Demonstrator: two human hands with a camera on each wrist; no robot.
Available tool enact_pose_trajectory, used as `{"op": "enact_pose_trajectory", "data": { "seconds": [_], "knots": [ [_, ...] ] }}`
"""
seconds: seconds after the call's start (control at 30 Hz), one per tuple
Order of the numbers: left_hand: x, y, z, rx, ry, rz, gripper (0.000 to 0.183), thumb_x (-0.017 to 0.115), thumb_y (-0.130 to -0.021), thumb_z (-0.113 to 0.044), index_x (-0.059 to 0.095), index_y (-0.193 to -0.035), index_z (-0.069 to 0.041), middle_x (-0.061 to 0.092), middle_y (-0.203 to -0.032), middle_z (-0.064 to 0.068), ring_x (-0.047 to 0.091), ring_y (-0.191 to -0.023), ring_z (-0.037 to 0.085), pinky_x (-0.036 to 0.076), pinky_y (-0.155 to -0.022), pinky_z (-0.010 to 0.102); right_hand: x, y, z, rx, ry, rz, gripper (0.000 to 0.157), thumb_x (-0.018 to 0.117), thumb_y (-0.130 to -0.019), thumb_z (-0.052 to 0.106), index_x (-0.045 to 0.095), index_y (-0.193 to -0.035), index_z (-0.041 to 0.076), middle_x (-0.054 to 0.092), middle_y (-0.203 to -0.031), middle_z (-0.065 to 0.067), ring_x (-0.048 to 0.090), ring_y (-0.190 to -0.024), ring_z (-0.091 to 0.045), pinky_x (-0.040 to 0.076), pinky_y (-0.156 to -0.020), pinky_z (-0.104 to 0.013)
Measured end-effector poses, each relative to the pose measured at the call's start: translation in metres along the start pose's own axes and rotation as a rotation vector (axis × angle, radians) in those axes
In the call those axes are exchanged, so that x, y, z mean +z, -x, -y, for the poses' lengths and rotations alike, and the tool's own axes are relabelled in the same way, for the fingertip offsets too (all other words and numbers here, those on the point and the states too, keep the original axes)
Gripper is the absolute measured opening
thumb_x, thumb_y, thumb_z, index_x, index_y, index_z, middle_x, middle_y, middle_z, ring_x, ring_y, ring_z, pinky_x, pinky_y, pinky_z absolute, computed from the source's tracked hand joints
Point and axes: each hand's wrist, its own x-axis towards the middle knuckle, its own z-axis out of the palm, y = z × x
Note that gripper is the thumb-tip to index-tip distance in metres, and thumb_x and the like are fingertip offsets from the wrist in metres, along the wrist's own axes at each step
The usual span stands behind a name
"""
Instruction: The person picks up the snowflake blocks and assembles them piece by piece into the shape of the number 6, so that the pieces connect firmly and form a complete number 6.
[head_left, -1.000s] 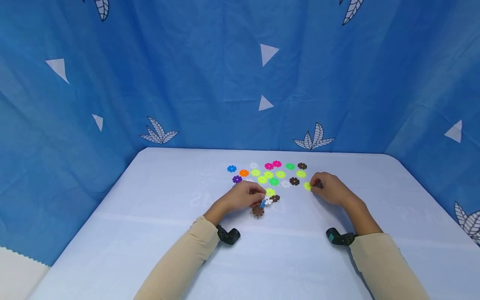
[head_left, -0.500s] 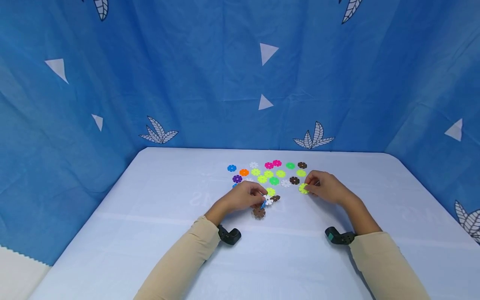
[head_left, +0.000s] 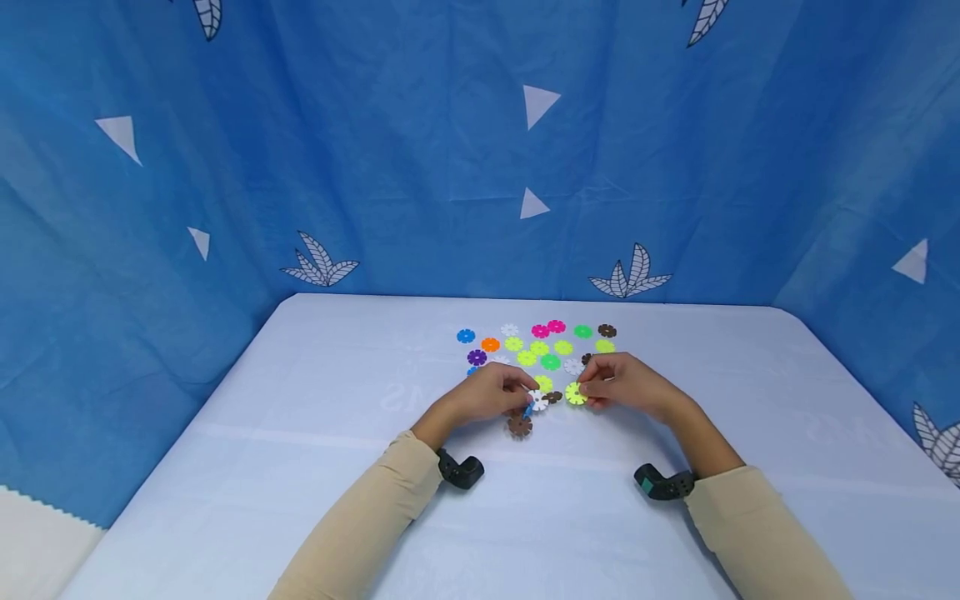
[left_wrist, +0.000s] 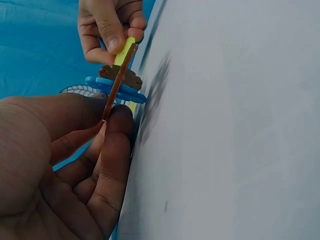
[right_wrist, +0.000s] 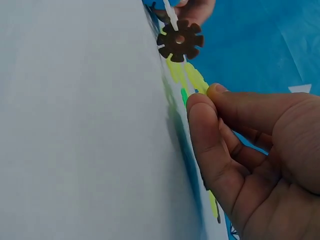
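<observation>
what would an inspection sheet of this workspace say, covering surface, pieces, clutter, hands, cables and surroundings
Surface: white-covered table, faint creases.
Job's things: joined cluster with brown, white and blue notched discs; one separate yellow disc close to it; loose discs in several colours beyond.
Clutter: nothing seen besides the discs.
Hands: left hand pinches the cluster; right hand pinches the yellow disc.
Cables: nothing seen.
Surroundings: blue curtain printed with white triangles and leaves.

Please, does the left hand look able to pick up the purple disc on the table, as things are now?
Probably not yet: the left hand holds the joined discs, so it looks occupied. The purple disc itself shows just beyond that hand, with nothing lying on it.
</observation>
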Motion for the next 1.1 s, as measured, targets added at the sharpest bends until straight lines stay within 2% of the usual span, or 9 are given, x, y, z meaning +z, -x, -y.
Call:
{"op": "enact_pose_trajectory", "data": {
  "seconds": [0.43,0.53,0.67,0.8,1.1],
  "knots": [
    [0.001,-0.002,0.001,0.008,-0.001,-0.003,0.02,0.066,-0.099,-0.009,0.074,-0.116,-0.007,0.066,-0.084,0.002,0.06,-0.076,0.017,0.053,-0.076,0.027,0.008,-0.002,-0.001,0.005,-0.05,0.035,0.012,0.069,-0.097,0.008,0.067,-0.104,-0.001,0.065,-0.094,-0.015,0.065,-0.078,-0.025,0.058,-0.076,-0.033],
    [0.001,-0.002,0.001,0.013,-0.002,-0.014,0.02,0.066,-0.099,-0.009,0.075,-0.117,-0.007,0.068,-0.088,0.001,0.059,-0.079,0.017,0.052,-0.078,0.027,0.01,-0.003,-0.002,0.01,-0.062,0.035,0.01,0.069,-0.096,0.007,0.067,-0.103,0.0,0.065,-0.094,-0.015,0.065,-0.078,-0.024,0.058,-0.076,-0.033],
    [0.002,-0.002,0.002,-0.022,0.046,-0.039,0.019,0.068,-0.098,-0.01,0.077,-0.115,-0.008,0.071,-0.096,-0.001,0.062,-0.083,0.015,0.053,-0.082,0.028,0.011,-0.003,-0.004,0.008,-0.084,0.039,0.009,0.068,-0.097,0.005,0.067,-0.103,-0.001,0.064,-0.095,-0.014,0.065,-0.078,-0.024,0.058,-0.076,-0.033],
    [0.004,-0.003,0.002,-0.064,0.105,-0.06,0.017,0.07,-0.096,-0.009,0.079,-0.111,-0.008,0.073,-0.098,-0.001,0.065,-0.082,0.013,0.055,-0.08,0.028,0.012,-0.002,-0.003,-0.001,-0.096,0.04,0.009,0.068,-0.097,0.003,0.066,-0.103,-0.003,0.064,-0.095,-0.014,0.065,-0.078,-0.023,0.058,-0.076,-0.032],
    [0.006,-0.004,0.002,-0.069,0.106,-0.085,0.017,0.071,-0.095,-0.008,0.08,-0.109,-0.007,0.073,-0.1,0.0,0.066,-0.082,0.013,0.056,-0.078,0.028,0.014,-0.004,-0.005,0.0,-0.115,0.012,0.007,0.068,-0.095,0.0,0.067,-0.1,-0.004,0.066,-0.092,-0.013,0.065,-0.075,-0.021,0.058,-0.073,-0.032]
  ]
}}
